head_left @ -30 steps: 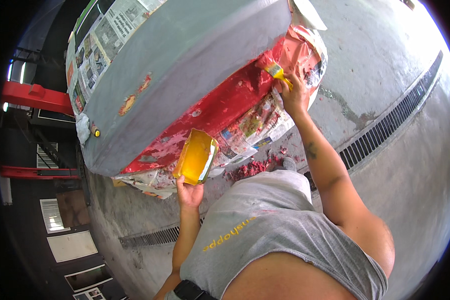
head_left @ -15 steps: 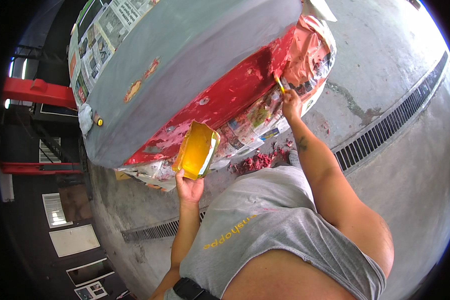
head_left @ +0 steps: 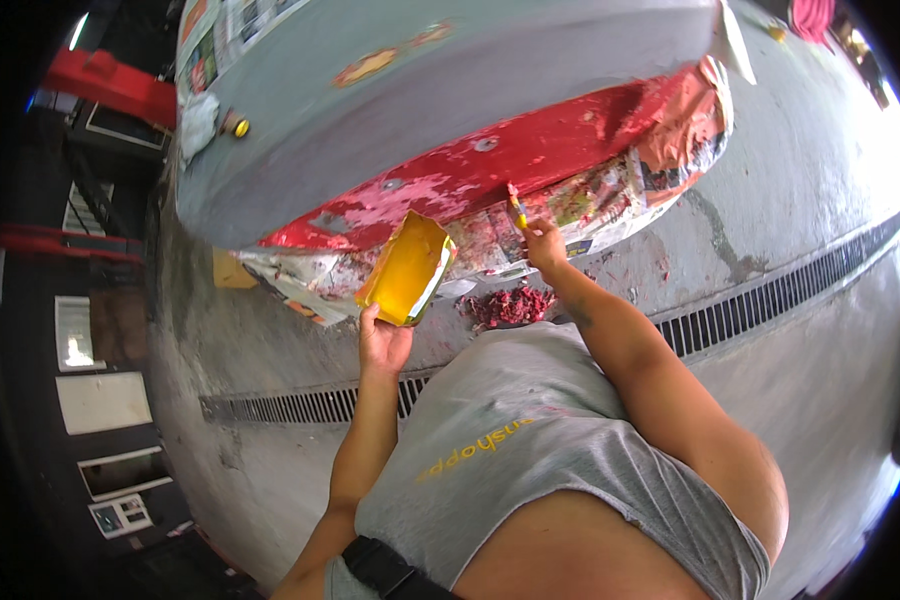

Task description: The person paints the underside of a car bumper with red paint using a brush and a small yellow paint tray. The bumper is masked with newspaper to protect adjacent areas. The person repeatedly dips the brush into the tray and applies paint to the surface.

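My left hand [head_left: 384,342] grips the lower end of a cut-open container [head_left: 432,238] tilted toward me, with yellow liquid [head_left: 398,285] inside. In my right hand [head_left: 543,248] is a paintbrush [head_left: 518,210] with a yellow handle; its bristles look pinkish red. The brush tip is close to the lower edge of a red strip [head_left: 570,132] on a grey vehicle body panel [head_left: 390,120]; I cannot tell if they touch. Pinkish patches [head_left: 410,195] mark the red strip's left part, and crumpled, peeling orange-red paint [head_left: 685,115] covers paper at its right end.
Newspaper masking [head_left: 580,205] runs under the red strip. Red paint scraps [head_left: 510,305] lie heaped on the concrete floor in front of me. A drain grate [head_left: 770,295] crosses the floor. A crumpled plastic bag [head_left: 199,125] and a yellow-capped item [head_left: 235,124] are at the panel's left.
My right hand has drawn the brush leftward and away from the strip's right end. The container stays in my left hand. My view has turned, so the panel appears more level.
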Demonstrator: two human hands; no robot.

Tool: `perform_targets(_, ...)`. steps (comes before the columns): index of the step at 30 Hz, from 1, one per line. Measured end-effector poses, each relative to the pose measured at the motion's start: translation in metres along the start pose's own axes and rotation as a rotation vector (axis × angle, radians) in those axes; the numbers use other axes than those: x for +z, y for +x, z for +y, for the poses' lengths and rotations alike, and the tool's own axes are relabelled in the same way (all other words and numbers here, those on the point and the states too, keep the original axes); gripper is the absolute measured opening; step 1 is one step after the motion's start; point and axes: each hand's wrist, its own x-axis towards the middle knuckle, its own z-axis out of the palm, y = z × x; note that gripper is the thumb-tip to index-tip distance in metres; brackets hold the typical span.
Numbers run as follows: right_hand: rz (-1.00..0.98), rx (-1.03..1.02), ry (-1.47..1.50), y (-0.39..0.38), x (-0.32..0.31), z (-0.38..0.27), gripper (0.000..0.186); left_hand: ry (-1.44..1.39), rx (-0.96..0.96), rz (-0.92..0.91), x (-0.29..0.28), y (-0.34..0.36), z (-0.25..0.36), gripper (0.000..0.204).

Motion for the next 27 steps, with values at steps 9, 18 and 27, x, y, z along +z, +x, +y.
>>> perform_targets(9, -0.102, -0.727, -0.614, -0.129, -0.048, -0.158, 0.027, 0.003, 0.077, -0.102, -0.053, 0.006, 0.009, 0.059)
perform_targets(18, -0.074, -0.939, -1.566, -0.221, 0.056, -0.247, 0.011, 0.052, -0.019, -0.168, -0.058, 0.027, 0.009, 0.047)
perform_targets(27, -0.189, -0.646, -1.393, -0.191, 0.053, -0.205, 0.017, 0.178, -0.131, -0.211, -0.051, 0.04, -0.001, 0.053)
